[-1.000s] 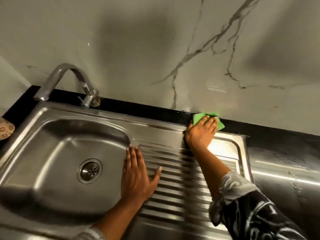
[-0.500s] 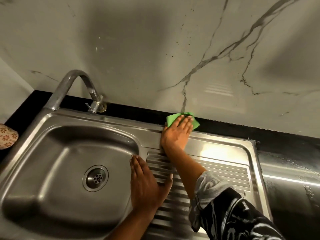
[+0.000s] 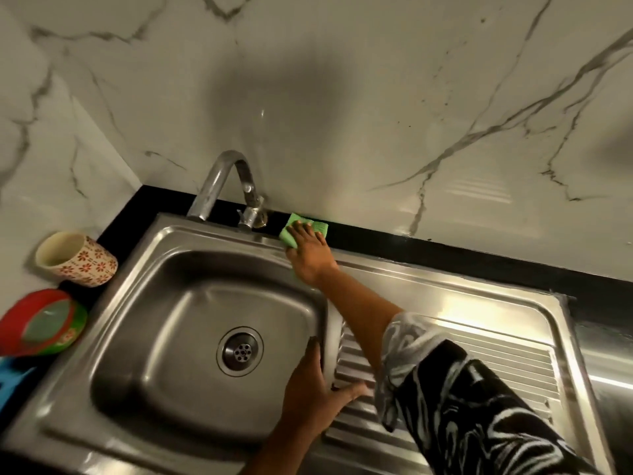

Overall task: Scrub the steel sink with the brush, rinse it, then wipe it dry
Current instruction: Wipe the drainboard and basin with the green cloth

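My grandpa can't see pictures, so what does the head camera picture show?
A person's right hand presses a green cloth onto the back rim of the steel sink, just right of the tap, while the left hand rests flat on the edge between basin and ribbed draining board. A flowery cup and a red tub stand at the left.

sink (image 3: pixel 144 337) 1; tap (image 3: pixel 219 180) 1; cloth (image 3: pixel 322 228) 1; hands (image 3: pixel 310 258) (image 3: pixel 308 389) 2; cup (image 3: pixel 78 262) 1; red container (image 3: pixel 20 323) 1

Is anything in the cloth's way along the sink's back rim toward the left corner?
Yes. The tap stands at the back rim just left of the cloth, which the right hand presses flat there. Nothing else shows on the rim beyond it.
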